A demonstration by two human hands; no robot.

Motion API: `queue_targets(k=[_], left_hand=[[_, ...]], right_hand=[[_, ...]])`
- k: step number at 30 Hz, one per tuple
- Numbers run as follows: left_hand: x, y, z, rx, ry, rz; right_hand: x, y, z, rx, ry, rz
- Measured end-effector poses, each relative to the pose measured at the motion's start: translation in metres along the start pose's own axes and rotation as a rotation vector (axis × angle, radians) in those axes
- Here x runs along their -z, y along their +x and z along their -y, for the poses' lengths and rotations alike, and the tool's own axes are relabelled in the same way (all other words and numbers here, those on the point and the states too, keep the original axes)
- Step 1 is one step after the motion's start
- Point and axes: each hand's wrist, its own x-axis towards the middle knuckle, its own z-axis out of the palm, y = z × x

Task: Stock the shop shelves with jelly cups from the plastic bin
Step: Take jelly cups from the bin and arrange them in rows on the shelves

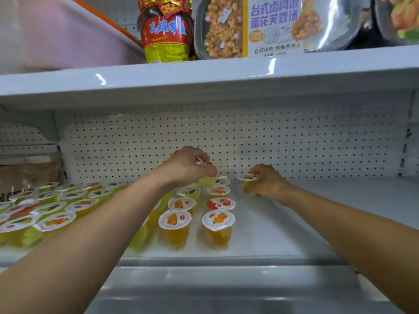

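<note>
Both arms reach deep into a white shelf (294,223). My left hand (188,166) grips a yellow-green jelly cup (207,181) just above the back of a row of cups. My right hand (266,181) holds another jelly cup (249,181) with a white foil lid, low at the back of the shelf to the right of the rows. Several jelly cups (174,225) with fruit-print lids stand in rows on the left and middle of the shelf; the nearest right one (218,224) is orange.
A perforated white back panel (294,141) closes the shelf. The shelf above carries a red jar (166,30), a boxed rice meal (272,26) and a pale pink bin (56,35) at left. A brown package (29,173) sits far left.
</note>
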Motion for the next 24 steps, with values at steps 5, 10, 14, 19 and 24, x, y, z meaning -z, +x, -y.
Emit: queue_targets(k=[5, 10, 14, 19, 24], left_hand=[[-0.007, 0.014, 0.001, 0.006, 0.040, 0.006], [-0.013, 0.021, 0.001, 0.014, 0.042, 0.009], [-0.014, 0.023, -0.001, 0.012, 0.046, 0.007], [-0.018, 0.027, -0.004, 0.015, 0.045, 0.024], [-0.021, 0.030, -0.016, 0.018, 0.025, 0.054]], right_hand=[[-0.004, 0.020, -0.005, -0.008, -0.040, 0.005], [-0.008, 0.026, -0.017, 0.007, -0.049, 0.028], [-0.010, 0.028, -0.024, -0.002, -0.005, 0.037], [-0.005, 0.024, -0.023, 0.011, -0.096, 0.064], [0.020, 0.009, -0.006, 0.198, 0.031, -0.061]])
